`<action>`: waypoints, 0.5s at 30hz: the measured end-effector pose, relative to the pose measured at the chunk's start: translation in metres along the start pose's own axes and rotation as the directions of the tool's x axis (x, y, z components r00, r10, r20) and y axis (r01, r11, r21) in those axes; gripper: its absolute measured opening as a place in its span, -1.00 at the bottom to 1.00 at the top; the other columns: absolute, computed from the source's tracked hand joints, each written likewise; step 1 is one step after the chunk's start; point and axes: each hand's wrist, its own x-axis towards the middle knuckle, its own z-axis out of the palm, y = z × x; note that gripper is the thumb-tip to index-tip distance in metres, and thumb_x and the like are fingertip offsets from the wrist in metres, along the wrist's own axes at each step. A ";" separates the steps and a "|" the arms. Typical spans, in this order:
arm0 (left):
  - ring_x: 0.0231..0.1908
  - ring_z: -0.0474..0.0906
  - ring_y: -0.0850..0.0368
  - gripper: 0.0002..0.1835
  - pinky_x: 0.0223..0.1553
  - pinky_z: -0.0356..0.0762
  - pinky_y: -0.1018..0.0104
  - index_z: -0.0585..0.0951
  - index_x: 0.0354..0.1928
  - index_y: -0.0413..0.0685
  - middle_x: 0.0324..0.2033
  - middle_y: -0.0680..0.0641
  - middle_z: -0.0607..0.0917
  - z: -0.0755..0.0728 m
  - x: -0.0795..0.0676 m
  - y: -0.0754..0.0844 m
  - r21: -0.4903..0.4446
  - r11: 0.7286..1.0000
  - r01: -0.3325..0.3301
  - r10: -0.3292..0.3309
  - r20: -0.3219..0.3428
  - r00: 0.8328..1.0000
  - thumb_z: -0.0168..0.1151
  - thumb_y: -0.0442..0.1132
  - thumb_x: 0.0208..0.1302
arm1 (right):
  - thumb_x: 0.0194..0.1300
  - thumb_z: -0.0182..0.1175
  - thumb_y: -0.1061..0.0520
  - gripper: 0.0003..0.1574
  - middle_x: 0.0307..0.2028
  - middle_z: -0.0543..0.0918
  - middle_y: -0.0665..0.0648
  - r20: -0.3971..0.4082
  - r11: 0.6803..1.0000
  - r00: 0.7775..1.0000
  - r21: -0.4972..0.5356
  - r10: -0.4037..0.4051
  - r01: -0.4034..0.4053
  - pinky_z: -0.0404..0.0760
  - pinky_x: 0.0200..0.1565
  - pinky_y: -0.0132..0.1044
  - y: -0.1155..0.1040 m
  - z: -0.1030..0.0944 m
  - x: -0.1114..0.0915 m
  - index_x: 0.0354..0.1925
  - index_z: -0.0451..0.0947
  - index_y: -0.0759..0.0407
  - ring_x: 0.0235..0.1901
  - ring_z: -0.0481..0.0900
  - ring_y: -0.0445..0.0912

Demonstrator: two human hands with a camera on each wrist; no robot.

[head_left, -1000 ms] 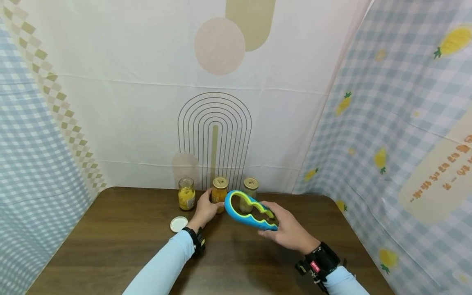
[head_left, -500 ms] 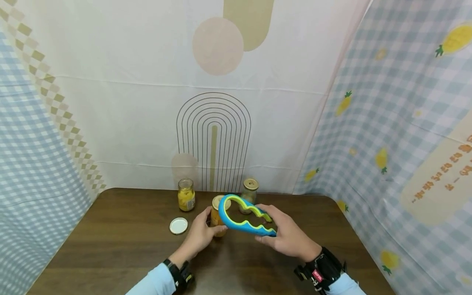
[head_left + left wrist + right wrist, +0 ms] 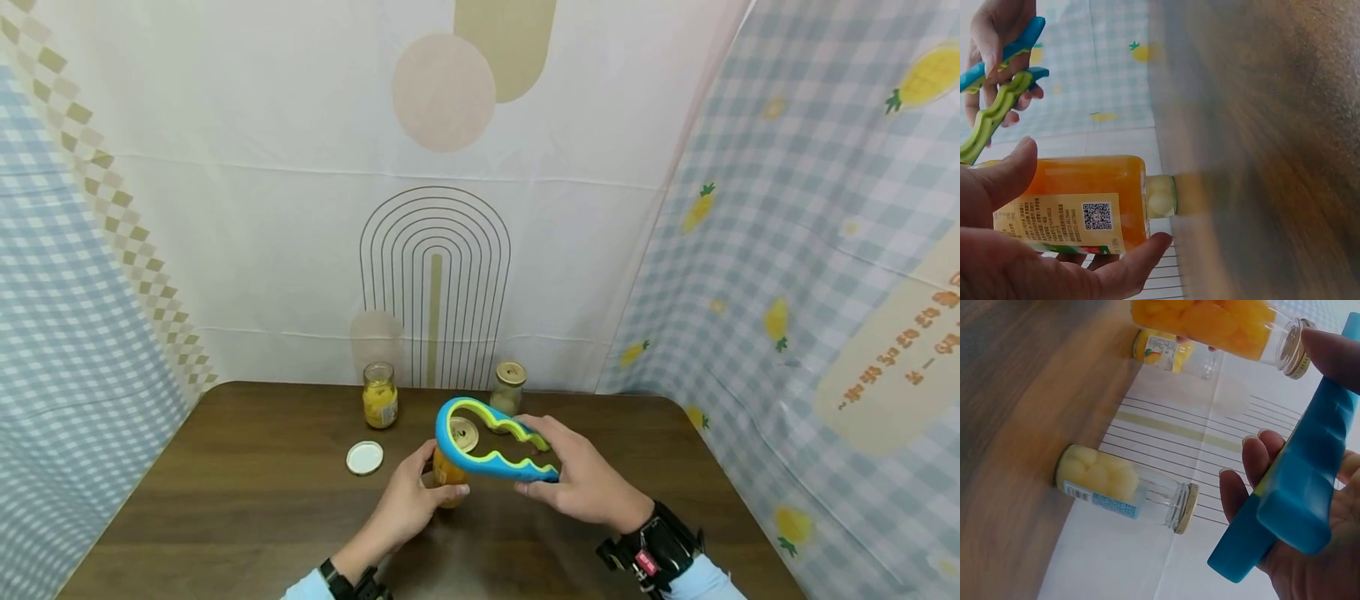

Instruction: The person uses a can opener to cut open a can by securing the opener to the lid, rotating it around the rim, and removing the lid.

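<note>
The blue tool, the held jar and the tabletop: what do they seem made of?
Blue tool: probably satin plastic, from its soft highlights; the green lining may be rubber.
Held jar: likely glossy glass; its contents show through.
Tabletop: faintly shiny brown wood or laminate, with streaky grain.

One opener [image 3: 495, 467], two hands [image 3: 405, 502] and one table [image 3: 225, 483] are seen. Three jars [image 3: 380, 407] are counted: one beside the opener, one left of it, one behind it. Three lids [image 3: 364, 458] are counted, one loose, left of the opener.
</note>
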 end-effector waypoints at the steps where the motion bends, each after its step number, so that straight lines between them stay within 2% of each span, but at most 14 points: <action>1: 0.36 0.56 -0.21 -0.29 0.30 0.57 -0.28 0.56 0.39 0.07 0.24 -0.09 0.71 0.000 0.000 0.001 0.006 1.000 -0.002 0.002 0.010 1.000 0.61 -0.03 0.23 | 0.22 0.60 -0.06 0.00 0.07 0.56 -0.24 -0.002 1.000 1.000 0.000 -0.006 0.006 0.61 -0.03 -0.30 -0.001 0.000 0.000 0.49 0.33 -0.41 -0.05 0.56 -0.21; 4: 0.39 0.53 -0.24 -0.32 0.35 0.50 -0.37 0.57 0.38 0.10 0.28 -0.10 0.70 0.001 -0.001 0.002 0.014 1.000 -0.012 0.011 0.041 0.999 0.60 -0.04 0.24 | 0.21 0.60 -0.07 0.02 0.09 0.56 -0.26 0.000 1.000 1.000 -0.018 -0.024 0.024 0.66 -0.01 -0.22 -0.003 -0.001 0.001 0.50 0.32 -0.40 -0.04 0.58 -0.21; 7: 0.39 0.53 -0.24 -0.38 0.36 0.48 -0.39 0.60 0.33 0.11 0.28 -0.09 0.70 0.003 -0.003 0.004 0.002 1.000 -0.005 0.005 0.061 0.998 0.60 -0.09 0.25 | 0.21 0.61 -0.06 0.04 0.14 0.56 -0.26 0.015 0.999 0.999 -0.026 -0.037 0.037 0.69 0.04 -0.19 -0.006 0.000 0.003 0.52 0.31 -0.38 0.00 0.60 -0.21; 10: 0.35 0.56 -0.20 -0.42 0.29 0.57 -0.27 0.61 0.30 0.07 0.24 -0.10 0.71 0.005 -0.005 0.005 -0.030 1.000 0.008 -0.006 0.073 0.997 0.59 -0.14 0.26 | 0.21 0.61 -0.04 0.04 0.19 0.56 -0.25 0.032 0.999 0.998 -0.021 -0.045 0.046 0.67 0.07 -0.24 -0.010 0.000 0.005 0.52 0.31 -0.36 0.05 0.62 -0.20; 13: 0.31 0.59 -0.18 -0.33 0.16 0.67 -0.10 0.55 0.40 -0.04 0.27 -0.17 0.68 0.006 -0.005 0.008 -0.068 0.998 0.012 -0.006 0.087 0.996 0.58 -0.18 0.27 | 0.21 0.61 -0.05 0.04 0.20 0.58 -0.21 0.043 0.999 0.998 -0.026 -0.039 0.040 0.65 0.05 -0.28 -0.015 -0.001 0.008 0.52 0.31 -0.35 0.05 0.63 -0.18; 15: 0.31 0.58 -0.19 -0.25 0.15 0.67 -0.07 0.49 0.46 -0.09 0.33 -0.21 0.64 0.007 -0.005 0.009 -0.079 0.997 0.015 -0.007 0.091 0.996 0.58 -0.20 0.27 | 0.21 0.61 -0.07 0.04 0.20 0.60 -0.16 0.050 0.999 0.998 -0.038 -0.034 0.036 0.64 0.04 -0.28 -0.017 -0.002 0.010 0.52 0.32 -0.34 0.04 0.63 -0.17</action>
